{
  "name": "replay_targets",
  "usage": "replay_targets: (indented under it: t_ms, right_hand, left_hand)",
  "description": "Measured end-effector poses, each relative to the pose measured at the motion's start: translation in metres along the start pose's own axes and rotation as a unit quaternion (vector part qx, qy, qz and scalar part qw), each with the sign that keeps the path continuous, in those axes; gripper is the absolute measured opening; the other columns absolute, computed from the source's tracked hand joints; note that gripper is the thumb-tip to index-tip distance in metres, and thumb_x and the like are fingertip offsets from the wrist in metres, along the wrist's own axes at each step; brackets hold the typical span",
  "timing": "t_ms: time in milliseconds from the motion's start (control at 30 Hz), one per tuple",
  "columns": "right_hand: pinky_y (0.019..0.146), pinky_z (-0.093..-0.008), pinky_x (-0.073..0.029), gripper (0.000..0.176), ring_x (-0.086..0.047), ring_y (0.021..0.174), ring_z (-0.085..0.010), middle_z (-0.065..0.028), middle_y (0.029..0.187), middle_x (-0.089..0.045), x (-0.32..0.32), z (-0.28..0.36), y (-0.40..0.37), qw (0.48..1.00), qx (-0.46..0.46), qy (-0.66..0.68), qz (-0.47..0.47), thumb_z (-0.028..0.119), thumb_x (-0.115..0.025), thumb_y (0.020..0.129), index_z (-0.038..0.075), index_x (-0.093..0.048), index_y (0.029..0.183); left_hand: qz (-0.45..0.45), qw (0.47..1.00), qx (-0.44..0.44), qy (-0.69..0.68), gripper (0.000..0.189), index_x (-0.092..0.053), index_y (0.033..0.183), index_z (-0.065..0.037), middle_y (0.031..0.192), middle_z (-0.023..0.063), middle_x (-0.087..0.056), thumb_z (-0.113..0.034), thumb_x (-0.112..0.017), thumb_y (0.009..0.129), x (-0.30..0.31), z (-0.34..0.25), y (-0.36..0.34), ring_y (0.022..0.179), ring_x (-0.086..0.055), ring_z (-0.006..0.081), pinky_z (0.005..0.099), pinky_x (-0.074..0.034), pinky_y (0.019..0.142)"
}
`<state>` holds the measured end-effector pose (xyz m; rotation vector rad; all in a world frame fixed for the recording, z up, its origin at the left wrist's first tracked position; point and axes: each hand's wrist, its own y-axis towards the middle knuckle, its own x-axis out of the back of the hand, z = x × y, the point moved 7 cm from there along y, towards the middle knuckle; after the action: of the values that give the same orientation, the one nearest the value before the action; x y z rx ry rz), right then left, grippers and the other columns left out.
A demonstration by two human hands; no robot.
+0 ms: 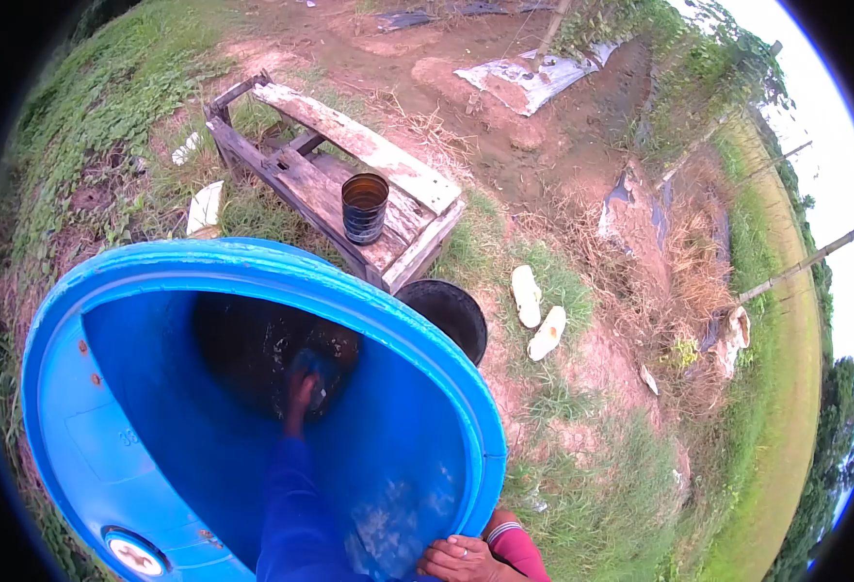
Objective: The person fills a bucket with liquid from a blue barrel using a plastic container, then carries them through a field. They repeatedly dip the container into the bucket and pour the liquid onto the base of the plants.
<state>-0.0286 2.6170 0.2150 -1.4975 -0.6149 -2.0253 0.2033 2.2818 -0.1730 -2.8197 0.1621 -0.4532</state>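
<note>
Hardly anything here can be read. The one mark stands on the barrel (252, 267): on its inner left wall, faint raised characters (128, 436) are moulded into the blue plastic. They look like the digits "38" (too small and soft to be sure). Below them, at the barrel's near edge, a round white cap (136, 555) bears no lettering that can be made out. Beyond the barrel, the dark can (365, 207) on the bench (301, 184) shows no legible label either.
</note>
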Motion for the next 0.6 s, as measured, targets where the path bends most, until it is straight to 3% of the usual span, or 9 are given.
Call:
replay_targets:
  t_ms: [100, 167, 200, 233, 300, 400, 500, 600]
  right_hand:
    - [0.100, -0.0388, -0.034, 0.041, -0.052, 0.116, -0.0209, -0.0025, 0.121, -0.057, 0.021, -0.004, 0.021, 0.999, -0.024, 0.034, 0.009, 0.035, -0.054, 0.077, 0.019, -0.062, 0.114]
    - [0.096, -0.0306, -0.039, 0.013, -0.056, 0.095, -0.0156, -0.0010, 0.091, -0.056, 0.064, -0.016, 0.039, 0.987, -0.066, 0.117, -0.084, 0.020, -0.051, 0.083, 0.012, -0.059, 0.090]
    - [0.094, -0.0333, -0.041, 0.011, -0.055, 0.089, -0.0168, -0.0026, 0.083, -0.049, 0.058, -0.013, 0.040, 0.984, -0.044, 0.128, -0.117, 0.022, -0.055, 0.081, 0.011, -0.054, 0.083]
    - [0.094, -0.0333, -0.041, 0.011, -0.055, 0.089, -0.0168, -0.0026, 0.083, -0.049, 0.060, -0.018, 0.040, 0.983, -0.042, 0.128, -0.126, 0.022, -0.055, 0.081, 0.011, -0.054, 0.083]
    - [0.095, -0.0335, -0.040, 0.015, -0.055, 0.091, -0.0170, -0.0030, 0.086, -0.049, 0.060, -0.016, 0.034, 0.982, 0.002, 0.146, -0.116, 0.024, -0.055, 0.083, 0.010, -0.055, 0.086]
    - [0.099, -0.0344, -0.038, 0.017, -0.055, 0.093, -0.0187, -0.0039, 0.086, -0.051, 0.053, -0.019, 0.026, 0.971, -0.001, 0.200, -0.135, 0.025, -0.058, 0.080, 0.009, -0.056, 0.087]
    - [0.101, -0.0364, -0.037, 0.017, -0.055, 0.096, -0.0200, -0.0053, 0.086, -0.052, 0.053, -0.024, 0.018, 0.967, 0.025, 0.205, -0.151, 0.024, -0.059, 0.079, 0.008, -0.058, 0.086]
    - [0.101, -0.0385, -0.036, 0.019, -0.055, 0.094, -0.0217, -0.0069, 0.086, -0.053, 0.058, -0.025, 0.011, 0.947, 0.050, 0.242, -0.205, 0.023, -0.058, 0.080, 0.006, -0.059, 0.087]
  left_hand:
    - [0.016, 0.991, 0.045, 0.124, 0.053, -0.062, 0.112, 0.003, 0.112, 0.0212, -0.062, -0.038, -0.061, 0.079, 0.016, -0.057, -0.018, 0.106, -0.057, 0.0308, 0.0396, -0.043, 0.091]
    - [0.006, 0.995, 0.027, 0.095, 0.054, -0.062, 0.112, 0.002, 0.111, 0.0207, -0.063, -0.039, -0.061, 0.077, 0.015, -0.052, -0.019, 0.104, -0.058, 0.0300, 0.0396, -0.043, 0.090]
    - [-0.004, 0.998, 0.021, 0.061, 0.055, -0.063, 0.111, 0.002, 0.109, 0.0203, -0.063, -0.040, -0.062, 0.076, 0.016, -0.050, -0.018, 0.102, -0.059, 0.0292, 0.0396, -0.044, 0.089]
    - [-0.007, 0.998, 0.015, 0.067, 0.055, -0.063, 0.111, 0.002, 0.109, 0.0203, -0.063, -0.040, -0.062, 0.076, 0.017, -0.074, -0.023, 0.102, -0.059, 0.0292, 0.0396, -0.044, 0.089]
    - [-0.028, 0.993, 0.116, 0.024, 0.056, -0.064, 0.110, 0.001, 0.107, 0.0205, -0.064, -0.041, -0.062, 0.073, 0.017, -0.106, -0.052, 0.101, -0.059, 0.0296, 0.0403, -0.044, 0.089]
    - [-0.027, 0.988, 0.139, 0.067, 0.045, -0.065, 0.097, 0.000, 0.086, 0.0143, -0.065, -0.039, -0.061, 0.073, 0.024, -0.167, -0.088, 0.082, -0.061, 0.0273, 0.0384, -0.048, 0.074]
    - [-0.052, 0.979, 0.185, -0.063, 0.030, -0.060, 0.076, -0.006, 0.063, 0.0050, -0.056, -0.035, -0.058, 0.074, 0.024, -0.241, -0.139, 0.056, -0.054, 0.0176, 0.0328, -0.044, 0.049]
    - [-0.116, 0.968, 0.193, -0.108, 0.026, -0.056, 0.074, -0.007, 0.059, 0.0055, -0.053, -0.033, -0.055, 0.077, 0.036, -0.302, -0.191, 0.048, -0.049, 0.0150, 0.0293, -0.041, 0.042]
